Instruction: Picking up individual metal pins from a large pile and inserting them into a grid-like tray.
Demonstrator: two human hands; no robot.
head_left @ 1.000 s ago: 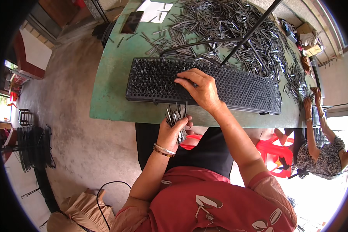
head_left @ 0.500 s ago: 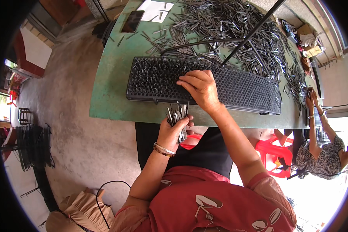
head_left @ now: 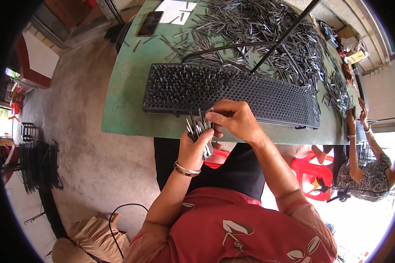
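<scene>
**Metal pieces gripped at the table edge**

While the left hand point(head_left: 193, 149) clamps a bundle of metal pieces point(head_left: 199, 131), the right hand point(head_left: 235, 120) pinches one from it, beside the black perforated tray point(head_left: 267, 94). Loose pieces point(head_left: 267, 30) cover the green table point(head_left: 127, 96) behind.

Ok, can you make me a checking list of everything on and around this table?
Surface: green table, worn top.
Job's things: black perforated tray, its left part filled with upright metal pins; bundle of metal pins.
Clutter: big heap of loose metal pins; dark phone; white paper.
Hands: left hand grips the bundle; right hand pinches at the bundle's top, by the tray's near edge.
Cables: black cable across the heap; another black cable on the floor.
Surroundings: concrete floor, red plastic stool, black wire racks, another person at the right.
</scene>
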